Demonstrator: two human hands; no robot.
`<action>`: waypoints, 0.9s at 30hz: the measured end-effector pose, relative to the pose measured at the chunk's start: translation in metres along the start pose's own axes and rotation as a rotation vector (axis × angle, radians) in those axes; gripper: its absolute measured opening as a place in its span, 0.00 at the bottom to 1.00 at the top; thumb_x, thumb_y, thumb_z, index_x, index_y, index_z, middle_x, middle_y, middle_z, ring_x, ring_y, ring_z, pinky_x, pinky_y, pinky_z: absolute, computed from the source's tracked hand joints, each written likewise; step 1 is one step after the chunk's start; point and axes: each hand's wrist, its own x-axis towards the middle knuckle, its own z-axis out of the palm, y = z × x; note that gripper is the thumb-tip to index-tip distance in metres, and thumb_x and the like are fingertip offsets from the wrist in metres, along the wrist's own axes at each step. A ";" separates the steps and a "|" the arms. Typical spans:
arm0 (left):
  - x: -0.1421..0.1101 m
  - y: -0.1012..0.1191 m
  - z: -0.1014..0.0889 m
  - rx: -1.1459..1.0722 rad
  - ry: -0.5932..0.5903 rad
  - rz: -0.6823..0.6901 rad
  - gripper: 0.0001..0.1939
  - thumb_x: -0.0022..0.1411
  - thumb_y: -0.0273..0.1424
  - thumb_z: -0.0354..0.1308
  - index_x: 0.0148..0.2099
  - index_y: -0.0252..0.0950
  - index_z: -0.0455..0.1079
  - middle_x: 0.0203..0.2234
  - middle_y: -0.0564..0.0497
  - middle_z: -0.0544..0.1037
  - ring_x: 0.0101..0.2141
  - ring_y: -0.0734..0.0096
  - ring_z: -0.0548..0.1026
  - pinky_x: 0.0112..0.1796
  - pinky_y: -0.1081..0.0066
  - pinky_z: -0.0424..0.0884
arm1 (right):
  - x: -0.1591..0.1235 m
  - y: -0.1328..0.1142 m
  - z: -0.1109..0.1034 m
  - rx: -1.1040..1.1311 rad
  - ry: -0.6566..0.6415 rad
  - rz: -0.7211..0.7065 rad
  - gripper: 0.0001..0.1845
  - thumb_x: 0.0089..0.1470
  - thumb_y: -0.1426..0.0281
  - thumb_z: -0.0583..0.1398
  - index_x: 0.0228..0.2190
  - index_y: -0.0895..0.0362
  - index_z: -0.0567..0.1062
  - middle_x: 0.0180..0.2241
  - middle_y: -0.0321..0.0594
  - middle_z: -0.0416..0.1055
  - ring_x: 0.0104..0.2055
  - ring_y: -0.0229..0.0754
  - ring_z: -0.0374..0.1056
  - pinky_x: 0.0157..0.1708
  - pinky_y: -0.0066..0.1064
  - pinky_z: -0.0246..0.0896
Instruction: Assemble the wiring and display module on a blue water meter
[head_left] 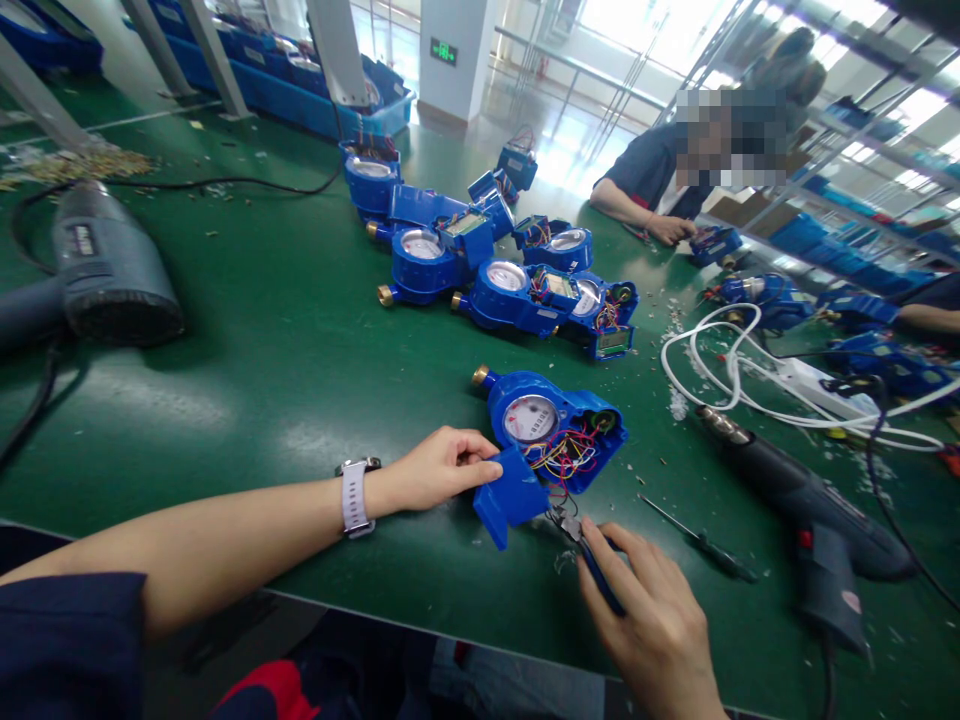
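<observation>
An opened blue water meter (551,425) lies on the green table (285,340) in front of me, its dial up and coloured wires spilling from its case. My left hand (439,468), with a pale watch on the wrist, pinches the meter's loose blue cover (514,495) at its edge. My right hand (656,620) is closed round small blue-handled cutters (581,540), whose tip points at the wires just below the meter.
Several more blue meters (495,265) lie piled farther back. A heat gun (810,510) and a thin screwdriver (701,542) lie to the right, white cables (750,375) beyond. Another heat gun (97,270) lies left. A person (660,185) works across the table.
</observation>
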 end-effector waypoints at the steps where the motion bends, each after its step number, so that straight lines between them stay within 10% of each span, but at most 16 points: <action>1: 0.000 0.000 0.000 0.004 0.000 -0.003 0.18 0.56 0.42 0.59 0.35 0.29 0.72 0.22 0.56 0.65 0.24 0.77 0.60 0.28 0.74 0.57 | 0.000 0.000 0.000 0.028 -0.003 0.009 0.14 0.62 0.74 0.57 0.49 0.63 0.72 0.41 0.49 0.70 0.40 0.46 0.68 0.40 0.37 0.62; 20: 0.000 -0.002 0.001 0.023 0.003 0.011 0.19 0.57 0.44 0.58 0.36 0.30 0.72 0.24 0.55 0.66 0.25 0.76 0.60 0.28 0.74 0.58 | 0.005 0.015 -0.003 0.624 -0.244 0.342 0.13 0.61 0.65 0.59 0.43 0.55 0.80 0.39 0.44 0.78 0.40 0.46 0.76 0.38 0.29 0.74; 27: 0.001 -0.002 0.001 -0.002 0.005 0.010 0.20 0.56 0.46 0.59 0.35 0.30 0.71 0.23 0.56 0.65 0.25 0.77 0.60 0.28 0.74 0.58 | -0.001 0.016 -0.002 0.174 -0.058 0.071 0.15 0.62 0.66 0.57 0.48 0.56 0.74 0.42 0.47 0.72 0.41 0.47 0.71 0.37 0.37 0.70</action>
